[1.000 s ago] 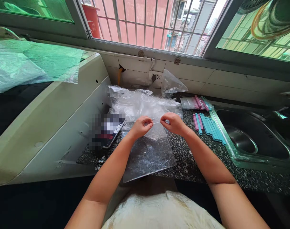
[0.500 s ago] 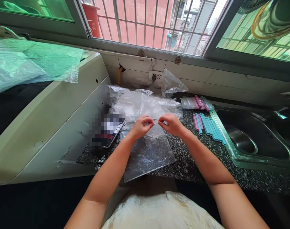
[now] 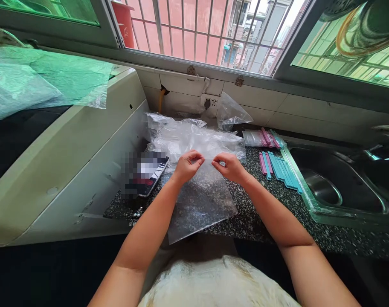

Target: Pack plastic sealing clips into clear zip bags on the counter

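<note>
**A:** On the speckled counter (image 3: 265, 213), in front of the window, where was the clear plastic bag (image 3: 201, 200)?

**B:** It lay flat, its near edge hanging just over the counter's front. The left hand (image 3: 186, 164) and the right hand (image 3: 229, 166) sat close together at its far, top edge, each with thumb and forefinger closed in a pinch on that edge.

**A:** Which step would you call it?

**B:** I judged it to be work on the mouth of the bag, either parting the two layers or pressing them shut; the film was too thin to tell which.

**A:** What lay nearby?

**B:** A heap of crumpled clear bags (image 3: 194, 136) just behind the hands, a phone (image 3: 148, 172) to the left, and a row of pink and blue sticks (image 3: 279, 168) to the right, beside the steel sink (image 3: 341, 187).

**A:** What would a next move call for?

**B:** In my view, a fine grip that kept the two layers apart or aligned, with both hands level so the film did not slip.
</note>
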Demonstrator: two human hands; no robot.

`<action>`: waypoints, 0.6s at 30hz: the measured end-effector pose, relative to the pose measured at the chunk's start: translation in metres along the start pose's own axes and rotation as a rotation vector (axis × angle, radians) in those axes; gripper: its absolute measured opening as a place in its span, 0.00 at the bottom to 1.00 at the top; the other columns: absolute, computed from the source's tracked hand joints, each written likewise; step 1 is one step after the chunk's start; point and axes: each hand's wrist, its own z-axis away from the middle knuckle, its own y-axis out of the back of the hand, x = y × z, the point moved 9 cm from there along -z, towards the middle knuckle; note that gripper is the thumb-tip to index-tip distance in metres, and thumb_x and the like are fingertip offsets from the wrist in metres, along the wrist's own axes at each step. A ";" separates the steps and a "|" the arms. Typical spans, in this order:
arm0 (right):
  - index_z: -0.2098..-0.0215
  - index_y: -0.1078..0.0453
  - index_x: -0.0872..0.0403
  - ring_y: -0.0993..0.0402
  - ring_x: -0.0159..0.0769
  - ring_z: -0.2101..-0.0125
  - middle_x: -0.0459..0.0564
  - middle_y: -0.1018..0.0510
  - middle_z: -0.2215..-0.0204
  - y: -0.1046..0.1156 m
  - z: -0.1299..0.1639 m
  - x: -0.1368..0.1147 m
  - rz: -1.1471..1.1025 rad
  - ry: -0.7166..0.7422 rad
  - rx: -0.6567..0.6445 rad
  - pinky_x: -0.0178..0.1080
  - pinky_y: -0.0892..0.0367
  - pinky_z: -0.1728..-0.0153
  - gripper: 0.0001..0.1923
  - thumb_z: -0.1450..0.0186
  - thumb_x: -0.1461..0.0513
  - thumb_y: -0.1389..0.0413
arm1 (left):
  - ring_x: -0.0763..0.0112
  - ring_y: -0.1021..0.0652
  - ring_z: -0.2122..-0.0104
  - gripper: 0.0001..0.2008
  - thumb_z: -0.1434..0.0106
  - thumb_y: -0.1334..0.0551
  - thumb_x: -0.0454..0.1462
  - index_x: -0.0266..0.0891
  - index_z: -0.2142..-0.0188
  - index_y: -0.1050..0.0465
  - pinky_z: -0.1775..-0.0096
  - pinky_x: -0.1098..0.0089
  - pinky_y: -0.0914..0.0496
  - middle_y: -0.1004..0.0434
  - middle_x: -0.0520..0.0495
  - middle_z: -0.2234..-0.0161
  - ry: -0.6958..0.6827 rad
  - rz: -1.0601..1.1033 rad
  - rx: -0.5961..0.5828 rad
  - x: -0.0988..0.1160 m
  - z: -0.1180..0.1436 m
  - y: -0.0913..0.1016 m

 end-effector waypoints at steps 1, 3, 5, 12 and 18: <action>0.76 0.33 0.54 0.36 0.30 0.76 0.46 0.28 0.79 0.000 0.000 -0.001 -0.001 0.001 0.007 0.34 0.42 0.71 0.07 0.41 0.63 0.48 | 0.73 0.30 0.72 0.05 0.46 0.41 0.35 0.36 0.77 0.31 0.67 0.72 0.35 0.33 0.51 0.76 0.000 0.003 0.007 0.000 0.000 0.001; 0.77 0.33 0.55 0.36 0.30 0.76 0.46 0.28 0.79 0.000 0.000 -0.002 0.005 0.000 0.017 0.34 0.42 0.72 0.07 0.41 0.63 0.48 | 0.74 0.30 0.72 0.06 0.46 0.41 0.34 0.36 0.78 0.32 0.68 0.72 0.35 0.33 0.51 0.76 0.011 0.008 0.018 0.000 0.000 0.002; 0.77 0.33 0.55 0.36 0.30 0.76 0.46 0.28 0.79 0.000 0.001 -0.002 0.014 -0.007 0.023 0.34 0.42 0.72 0.07 0.41 0.63 0.48 | 0.74 0.30 0.72 0.06 0.46 0.41 0.34 0.36 0.78 0.32 0.68 0.72 0.34 0.33 0.51 0.77 0.021 0.008 0.020 -0.001 0.000 0.001; 0.77 0.34 0.54 0.33 0.32 0.74 0.47 0.26 0.77 0.000 0.017 0.004 0.027 -0.056 0.072 0.35 0.40 0.69 0.08 0.40 0.62 0.49 | 0.74 0.30 0.73 0.05 0.46 0.42 0.34 0.37 0.78 0.31 0.69 0.73 0.34 0.32 0.51 0.76 0.022 -0.009 -0.036 -0.002 0.002 -0.012; 0.77 0.34 0.54 0.33 0.33 0.74 0.47 0.27 0.78 0.000 0.027 0.009 0.043 -0.083 0.101 0.35 0.40 0.69 0.08 0.41 0.62 0.49 | 0.75 0.32 0.75 0.06 0.46 0.42 0.33 0.37 0.78 0.31 0.72 0.74 0.36 0.33 0.51 0.77 0.008 -0.090 -0.056 -0.004 0.005 -0.022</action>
